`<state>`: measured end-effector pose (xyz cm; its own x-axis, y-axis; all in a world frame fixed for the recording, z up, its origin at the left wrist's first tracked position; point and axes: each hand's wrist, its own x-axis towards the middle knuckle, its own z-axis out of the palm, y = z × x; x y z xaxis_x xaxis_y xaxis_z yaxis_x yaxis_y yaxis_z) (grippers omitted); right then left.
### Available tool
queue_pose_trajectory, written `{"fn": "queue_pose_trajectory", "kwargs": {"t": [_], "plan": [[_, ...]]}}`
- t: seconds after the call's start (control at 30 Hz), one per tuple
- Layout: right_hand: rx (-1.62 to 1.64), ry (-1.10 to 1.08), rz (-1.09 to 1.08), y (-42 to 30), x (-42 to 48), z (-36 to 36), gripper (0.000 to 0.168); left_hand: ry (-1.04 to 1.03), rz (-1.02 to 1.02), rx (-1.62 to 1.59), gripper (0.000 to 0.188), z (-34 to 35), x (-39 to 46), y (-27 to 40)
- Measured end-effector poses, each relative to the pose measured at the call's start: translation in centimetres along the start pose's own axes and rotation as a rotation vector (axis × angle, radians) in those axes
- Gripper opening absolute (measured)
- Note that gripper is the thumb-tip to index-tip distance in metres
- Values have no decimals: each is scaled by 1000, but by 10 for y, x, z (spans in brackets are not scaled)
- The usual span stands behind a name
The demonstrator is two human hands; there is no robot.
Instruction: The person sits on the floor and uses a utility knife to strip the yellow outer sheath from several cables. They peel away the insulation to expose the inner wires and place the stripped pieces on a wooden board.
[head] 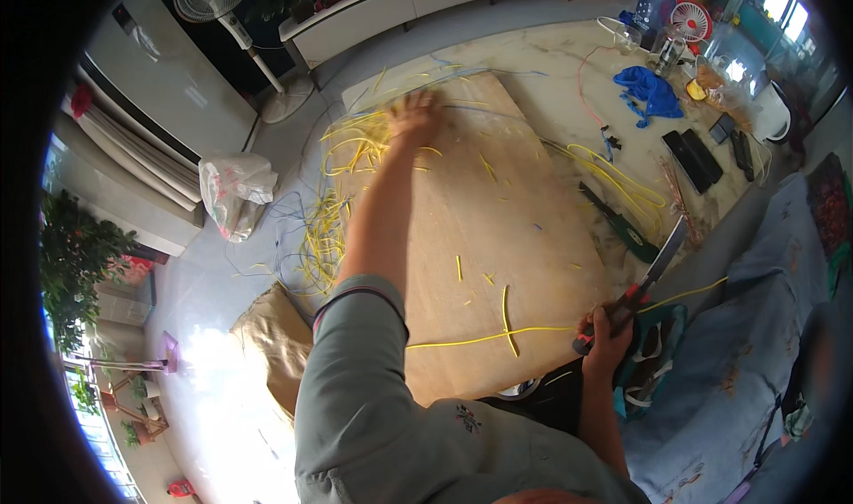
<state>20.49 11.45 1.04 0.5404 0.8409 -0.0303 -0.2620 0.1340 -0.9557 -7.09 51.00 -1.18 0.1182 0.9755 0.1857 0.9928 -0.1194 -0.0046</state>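
Observation:
My left arm reaches across a wooden board. My left hand, blurred, is low over its far left part beside a heap of yellow wire insulation strips; the fingers look spread and I see nothing gripped. In my right hand, at the board's near right corner, is a knife with a red and black handle, its blade pointing up and away. A yellow wire runs across the near board to my right hand and reappears beyond it. One short yellow strip lies across that wire.
A green-handled tool and looped yellow wire lie right of the board. Bare copper strands, a black phone and a blue bag rest on the marble-patterned table. Tangled strips hang off the left side.

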Motion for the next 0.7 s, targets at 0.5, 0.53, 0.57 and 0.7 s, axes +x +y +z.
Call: {"fn": "queue_pose_trajectory", "kwargs": {"t": [0.5,0.53,0.57,0.7], "plan": [[-13,18,-83,7,-4,2,19,318,547,-89,55,-15,-133,-51],[-22,31,-74,6,-1,1,19,181,630,-177,56,-22,-135,9],[-18,29,-57,5,-1,1,20,144,754,-300,56,-15,-136,41],[-69,30,-13,5,-3,1,21,120,654,-199,56,-13,-120,119]]}}
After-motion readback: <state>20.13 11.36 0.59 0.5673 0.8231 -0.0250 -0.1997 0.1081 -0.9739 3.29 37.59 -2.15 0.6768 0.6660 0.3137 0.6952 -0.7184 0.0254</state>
